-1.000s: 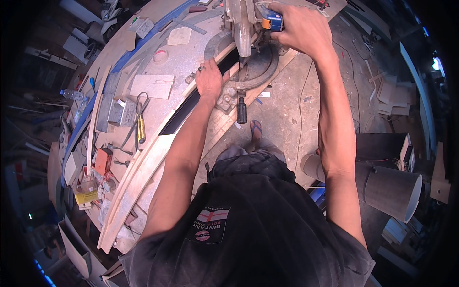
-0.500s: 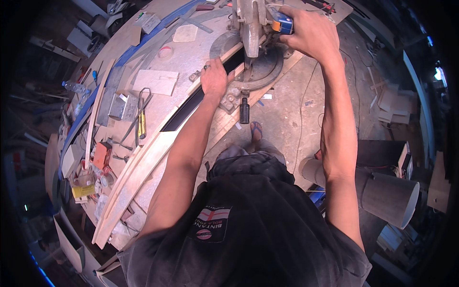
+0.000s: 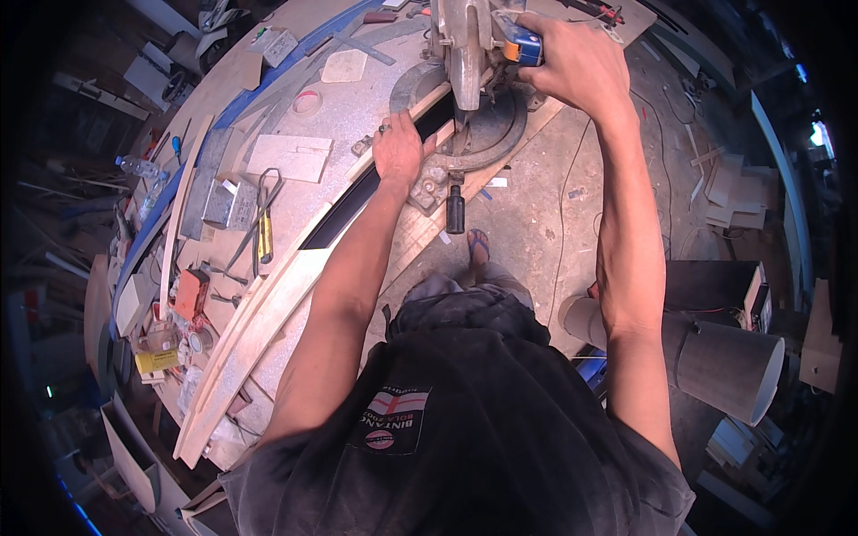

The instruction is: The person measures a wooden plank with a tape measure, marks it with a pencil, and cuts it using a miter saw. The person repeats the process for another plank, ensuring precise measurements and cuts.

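Observation:
My left hand [image 3: 399,154] is clamped over a long black strip [image 3: 344,214], thumb spread along its near side and fingers toward the wooden fence side. The strip runs diagonally into a miter saw [image 3: 467,67], on pale wood. My right hand [image 3: 581,62] is closed around the blue-and-orange grip [image 3: 525,46] at the right of the saw head. The blade area sits just right of my left hand, partly hidden by the saw's guard. A black knob handle [image 3: 456,210] sticks out from the saw's round base toward me.
Long pale wood boards [image 3: 241,348] extend toward my lower left. On the workbench lie yellow-handled pliers [image 3: 265,237], a white board [image 3: 290,156], a tape roll [image 3: 307,103] and an orange box [image 3: 190,292]. A large grey pipe [image 3: 728,366] lies at right; cords trail across the floor.

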Motion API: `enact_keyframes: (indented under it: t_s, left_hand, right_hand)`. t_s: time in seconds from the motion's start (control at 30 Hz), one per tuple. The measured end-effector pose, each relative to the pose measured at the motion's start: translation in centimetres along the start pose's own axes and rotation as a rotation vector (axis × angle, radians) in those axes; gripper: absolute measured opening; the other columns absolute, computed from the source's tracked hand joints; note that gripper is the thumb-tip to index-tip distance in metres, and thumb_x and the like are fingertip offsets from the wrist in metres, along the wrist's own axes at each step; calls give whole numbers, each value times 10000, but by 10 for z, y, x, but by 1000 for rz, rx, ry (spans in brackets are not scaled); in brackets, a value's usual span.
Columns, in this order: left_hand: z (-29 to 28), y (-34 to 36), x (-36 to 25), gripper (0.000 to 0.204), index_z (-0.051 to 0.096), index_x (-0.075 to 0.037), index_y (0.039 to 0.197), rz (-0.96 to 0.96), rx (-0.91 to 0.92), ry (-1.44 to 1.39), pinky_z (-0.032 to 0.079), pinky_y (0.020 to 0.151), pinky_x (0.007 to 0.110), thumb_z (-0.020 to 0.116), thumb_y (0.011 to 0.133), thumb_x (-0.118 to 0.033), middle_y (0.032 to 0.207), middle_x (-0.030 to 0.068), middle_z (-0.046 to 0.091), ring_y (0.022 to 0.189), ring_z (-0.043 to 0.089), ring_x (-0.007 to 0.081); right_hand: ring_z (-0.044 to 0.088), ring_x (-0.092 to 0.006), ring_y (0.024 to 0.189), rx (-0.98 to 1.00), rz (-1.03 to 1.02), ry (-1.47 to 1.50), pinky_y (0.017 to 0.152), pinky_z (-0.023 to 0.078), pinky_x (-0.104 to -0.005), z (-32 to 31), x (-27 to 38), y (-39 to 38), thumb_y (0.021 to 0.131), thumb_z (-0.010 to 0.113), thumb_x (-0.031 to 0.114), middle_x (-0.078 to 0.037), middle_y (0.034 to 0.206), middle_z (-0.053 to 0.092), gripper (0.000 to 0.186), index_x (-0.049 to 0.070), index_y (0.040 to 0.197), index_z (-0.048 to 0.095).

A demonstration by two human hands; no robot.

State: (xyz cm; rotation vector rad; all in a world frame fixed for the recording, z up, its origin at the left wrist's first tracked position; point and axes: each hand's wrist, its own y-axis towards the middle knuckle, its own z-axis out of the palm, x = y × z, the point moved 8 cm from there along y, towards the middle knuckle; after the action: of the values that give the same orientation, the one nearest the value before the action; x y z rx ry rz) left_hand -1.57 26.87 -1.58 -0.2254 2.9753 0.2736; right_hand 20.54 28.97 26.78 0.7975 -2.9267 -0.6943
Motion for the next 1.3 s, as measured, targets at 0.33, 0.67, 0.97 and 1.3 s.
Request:
enact_keyframes:
  t_s: [0.33,0.67,0.97,1.3]
  left_hand:
    - [0,0,-1,774,555,-3,1407,9,-10,30,510,1063,489,766,940,-583,1339,185,654,1280,683,315]
    - [-9,-2,-1,782,558,10,1445,27,-33,17,547,1044,480,741,958,-574,1280,162,651,1252,661,304]
    - [0,-3,4,778,555,11,1441,12,-3,-65,521,1016,424,767,953,-557,1295,141,623,1271,640,258]
    - [-4,-2,4,797,550,7,1456,16,-46,-55,523,1003,390,786,934,-546,1256,108,625,1216,636,239]
  right_hand:
    - [760,-409,957,28,26,42,813,599,-522,-3,0,-1,758,870,304,-160,996,803,627,215,1363,735]
    - [742,-440,1018,114,53,50,845,584,-531,-7,5,2,766,849,323,-199,1037,786,629,216,1371,712]
    - [735,-438,994,47,9,1,850,581,-481,-7,11,5,705,827,222,-195,1030,778,614,145,1307,735]
    - [724,-472,1018,38,22,87,904,581,-440,-5,8,5,689,830,124,-233,1107,761,594,34,1270,745]
